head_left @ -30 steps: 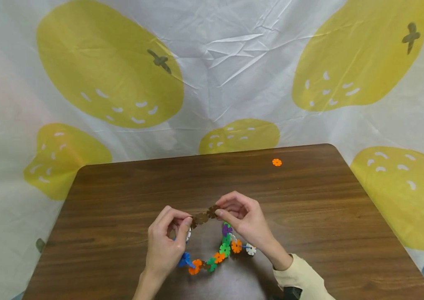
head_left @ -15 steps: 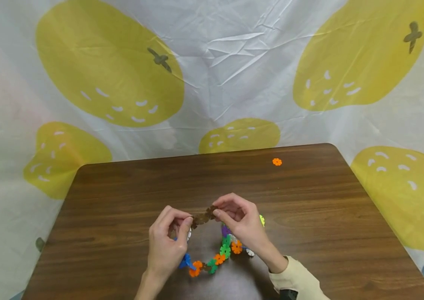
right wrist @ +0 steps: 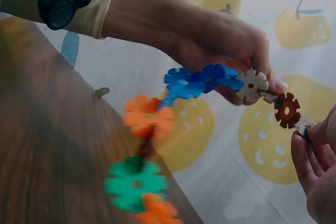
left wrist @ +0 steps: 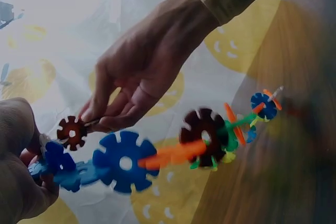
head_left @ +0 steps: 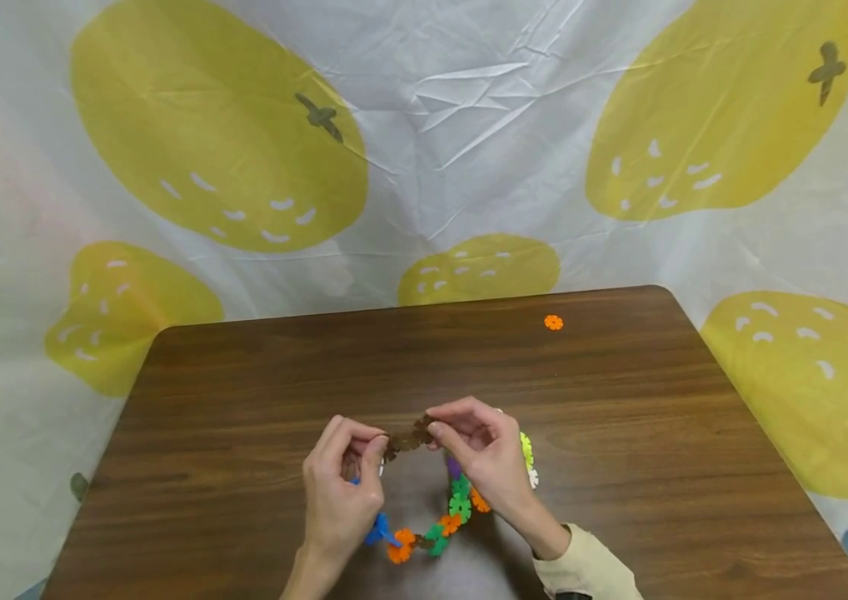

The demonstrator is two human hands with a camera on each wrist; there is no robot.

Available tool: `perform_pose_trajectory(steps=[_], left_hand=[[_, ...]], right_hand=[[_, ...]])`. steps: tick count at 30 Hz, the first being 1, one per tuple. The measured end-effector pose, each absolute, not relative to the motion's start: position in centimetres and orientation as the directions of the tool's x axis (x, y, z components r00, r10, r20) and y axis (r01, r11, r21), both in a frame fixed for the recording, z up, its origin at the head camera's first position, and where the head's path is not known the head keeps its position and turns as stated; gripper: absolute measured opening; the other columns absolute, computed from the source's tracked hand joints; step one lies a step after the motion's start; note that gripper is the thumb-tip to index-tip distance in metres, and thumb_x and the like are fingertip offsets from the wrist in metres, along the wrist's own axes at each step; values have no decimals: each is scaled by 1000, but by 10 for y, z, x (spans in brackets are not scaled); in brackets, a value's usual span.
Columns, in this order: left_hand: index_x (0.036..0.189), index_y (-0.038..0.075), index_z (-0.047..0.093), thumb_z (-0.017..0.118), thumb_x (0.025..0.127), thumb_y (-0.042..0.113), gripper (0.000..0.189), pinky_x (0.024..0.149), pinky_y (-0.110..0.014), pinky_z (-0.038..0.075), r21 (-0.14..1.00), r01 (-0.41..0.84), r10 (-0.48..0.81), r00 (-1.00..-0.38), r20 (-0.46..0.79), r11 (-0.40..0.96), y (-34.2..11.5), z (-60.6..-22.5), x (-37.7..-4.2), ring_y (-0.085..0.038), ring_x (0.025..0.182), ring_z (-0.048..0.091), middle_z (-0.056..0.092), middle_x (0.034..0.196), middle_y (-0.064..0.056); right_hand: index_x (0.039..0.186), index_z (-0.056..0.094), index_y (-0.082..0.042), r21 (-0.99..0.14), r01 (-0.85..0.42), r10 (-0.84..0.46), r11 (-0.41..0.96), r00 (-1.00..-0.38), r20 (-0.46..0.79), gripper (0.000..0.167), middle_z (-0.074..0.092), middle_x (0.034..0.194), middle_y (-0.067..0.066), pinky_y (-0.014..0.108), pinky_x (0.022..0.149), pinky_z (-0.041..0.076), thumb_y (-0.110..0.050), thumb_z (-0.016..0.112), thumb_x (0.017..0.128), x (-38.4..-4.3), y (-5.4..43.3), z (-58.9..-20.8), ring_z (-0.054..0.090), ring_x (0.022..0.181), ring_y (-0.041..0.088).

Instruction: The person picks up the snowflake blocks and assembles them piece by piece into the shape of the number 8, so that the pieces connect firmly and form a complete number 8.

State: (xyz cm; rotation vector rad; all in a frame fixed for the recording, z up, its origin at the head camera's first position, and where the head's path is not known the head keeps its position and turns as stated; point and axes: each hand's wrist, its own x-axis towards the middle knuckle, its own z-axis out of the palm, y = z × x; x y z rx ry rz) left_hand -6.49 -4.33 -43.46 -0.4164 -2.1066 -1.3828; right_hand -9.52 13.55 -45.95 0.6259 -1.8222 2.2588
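Note:
A chain of notched flower-shaped plastic discs hangs in a loop between my two hands, in brown, blue, orange, green (head_left: 460, 507) and other colours. My left hand (head_left: 341, 492) pinches it near a white disc (right wrist: 252, 85), next to the brown discs (head_left: 403, 442). Thumb and fingers of my right hand (head_left: 487, 454) pinch the other end of the short brown stretch. In the left wrist view, a large blue disc (left wrist: 126, 162) and a dark brown one (left wrist: 203, 135) hang along the chain. Fingertips cover the discs they pinch. Yellow-green discs (head_left: 526, 451) show behind the right hand.
A single orange disc (head_left: 554, 322) lies near the back edge of the brown wooden table (head_left: 281, 367). Behind the table hangs a white cloth (head_left: 424, 192) printed with yellow fruit.
Both hands have moved slightly down and the left a little right, still pinching the brown stretch. The tail with yellow-green and white discs has swung out to the right behind my right hand.

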Motion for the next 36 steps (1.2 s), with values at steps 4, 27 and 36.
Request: perform_pose_trajectory(steps=[4, 27, 36], left_hand=[[84, 5, 66, 71, 86, -10, 16, 45, -22, 38, 731, 538, -46, -792, 609, 420, -41, -437, -64, -3, 60, 46, 55, 75, -1], [88, -4, 64, 64, 88, -16, 13, 48, -16, 45, 767, 586, -111, -771, 627, 262, -46, -435, -66, -3, 65, 52, 56, 80, -13], [87, -5, 64, 63, 89, -16, 12, 49, -16, 45, 781, 573, -120, -782, 612, 250, -51, -433, -65, -4, 65, 52, 56, 79, -14]], right_hand=[[105, 70, 10, -878, -444, -111, -178, -877, 467, 13, 74, 95, 19, 31, 65, 62, 7, 67, 93, -93, 134, -457, 71, 74, 9], [95, 61, 13, -841, -243, -45, -483, -953, 301, 9, 74, 96, 4, 39, 75, 63, 11, 68, 89, -87, 120, -445, 77, 86, 18], [100, 57, 22, -862, -208, -133, -462, -945, 299, 21, 75, 96, 4, 37, 77, 63, 8, 69, 90, -90, 122, -446, 77, 84, 17]])
